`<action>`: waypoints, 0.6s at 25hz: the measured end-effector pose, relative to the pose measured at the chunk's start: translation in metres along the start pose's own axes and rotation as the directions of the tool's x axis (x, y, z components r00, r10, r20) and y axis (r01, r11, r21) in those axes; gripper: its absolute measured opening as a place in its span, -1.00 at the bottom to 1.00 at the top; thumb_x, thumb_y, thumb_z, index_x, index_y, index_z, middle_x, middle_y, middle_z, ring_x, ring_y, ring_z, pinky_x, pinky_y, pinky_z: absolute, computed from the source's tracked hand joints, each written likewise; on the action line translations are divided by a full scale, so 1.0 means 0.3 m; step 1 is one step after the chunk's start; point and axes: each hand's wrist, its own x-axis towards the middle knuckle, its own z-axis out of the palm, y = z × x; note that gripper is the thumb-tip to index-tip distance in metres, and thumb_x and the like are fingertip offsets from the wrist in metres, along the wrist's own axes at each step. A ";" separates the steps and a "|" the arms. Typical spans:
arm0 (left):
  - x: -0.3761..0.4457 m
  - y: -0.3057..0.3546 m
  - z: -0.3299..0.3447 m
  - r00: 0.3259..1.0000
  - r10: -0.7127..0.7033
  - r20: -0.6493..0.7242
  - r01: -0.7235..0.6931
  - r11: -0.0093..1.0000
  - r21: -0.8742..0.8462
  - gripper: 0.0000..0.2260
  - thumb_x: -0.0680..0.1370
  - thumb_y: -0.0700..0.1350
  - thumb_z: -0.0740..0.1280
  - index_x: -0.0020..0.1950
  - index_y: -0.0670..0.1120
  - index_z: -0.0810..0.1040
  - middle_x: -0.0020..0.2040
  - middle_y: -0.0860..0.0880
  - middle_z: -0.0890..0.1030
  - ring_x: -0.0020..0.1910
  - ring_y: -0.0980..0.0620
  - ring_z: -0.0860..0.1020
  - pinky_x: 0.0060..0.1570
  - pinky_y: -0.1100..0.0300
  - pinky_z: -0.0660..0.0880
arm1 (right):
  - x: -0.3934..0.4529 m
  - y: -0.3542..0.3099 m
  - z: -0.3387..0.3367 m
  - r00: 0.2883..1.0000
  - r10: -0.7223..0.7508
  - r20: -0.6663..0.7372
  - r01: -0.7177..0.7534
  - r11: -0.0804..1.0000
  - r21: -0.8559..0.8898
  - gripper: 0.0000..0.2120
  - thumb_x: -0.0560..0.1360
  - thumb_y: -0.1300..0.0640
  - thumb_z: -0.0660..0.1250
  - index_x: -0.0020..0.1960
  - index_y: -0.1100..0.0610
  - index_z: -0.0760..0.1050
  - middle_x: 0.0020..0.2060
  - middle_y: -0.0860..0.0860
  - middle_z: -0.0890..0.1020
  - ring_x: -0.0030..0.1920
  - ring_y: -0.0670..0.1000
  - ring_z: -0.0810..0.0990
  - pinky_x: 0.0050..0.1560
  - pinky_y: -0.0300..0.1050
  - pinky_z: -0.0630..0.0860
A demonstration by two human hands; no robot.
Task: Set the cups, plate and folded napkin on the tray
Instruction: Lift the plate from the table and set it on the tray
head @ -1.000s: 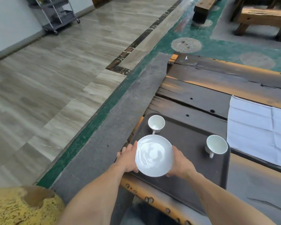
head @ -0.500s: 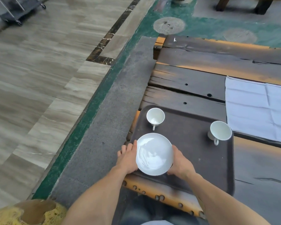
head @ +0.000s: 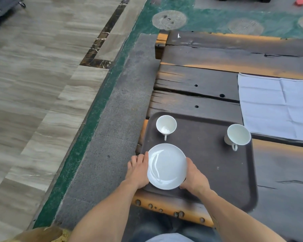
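Note:
A white plate point(head: 166, 165) is over the near left corner of the dark brown tray point(head: 208, 165). My left hand point(head: 138, 169) holds its left rim and my right hand point(head: 193, 177) holds its right rim. Whether the plate touches the tray I cannot tell. One white cup point(head: 166, 126) stands on the tray's far left corner, handle toward me. A second white cup point(head: 237, 136) stands at the tray's far right corner. A white napkin point(head: 276, 106) lies spread flat on the wooden table, right of and beyond the tray.
The tray sits at the left end of a dark plank table point(head: 208, 75). Left of it run a grey stone strip point(head: 108, 137) and a tiled floor. A wheeled cart point(head: 0, 9) stands far left. A yellow object point(head: 42, 234) is at the bottom left.
The view has tilted down and closed in on the table. Both hands have kept hold of the plate over the tray's near left corner; cups and napkin have not moved.

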 end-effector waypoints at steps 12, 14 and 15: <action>-0.017 -0.005 0.000 0.998 0.053 -0.047 -0.050 0.997 0.063 -0.26 0.48 -0.10 0.34 0.54 -0.08 -0.02 0.41 -0.08 0.18 0.30 -0.12 0.18 0.32 -0.01 0.23 | -0.025 -0.021 0.025 0.999 0.046 -0.026 -0.046 0.999 -0.009 -0.30 0.15 0.03 0.42 0.22 -0.12 0.20 -0.01 -0.17 0.53 -0.09 0.03 0.58 -0.09 0.03 0.56; -0.015 -0.007 -0.005 0.998 0.058 -0.040 -0.056 0.996 0.066 -0.25 0.48 -0.10 0.34 0.54 -0.08 -0.03 0.40 -0.08 0.17 0.30 -0.12 0.17 0.32 0.00 0.23 | -0.026 -0.026 0.028 0.998 0.053 -0.025 -0.054 0.998 -0.023 -0.29 0.16 0.05 0.43 0.23 -0.10 0.20 0.03 -0.14 0.53 -0.06 0.05 0.58 -0.04 0.07 0.57; -0.014 -0.008 -0.006 0.998 0.059 -0.032 -0.057 0.996 0.065 -0.24 0.48 -0.10 0.34 0.54 -0.09 -0.04 0.40 -0.09 0.17 0.30 -0.13 0.17 0.32 0.00 0.22 | -0.026 -0.026 0.029 0.998 0.059 -0.024 -0.060 0.998 -0.032 -0.29 0.17 0.05 0.43 0.25 -0.09 0.19 0.05 -0.12 0.53 -0.04 0.06 0.58 -0.02 0.08 0.57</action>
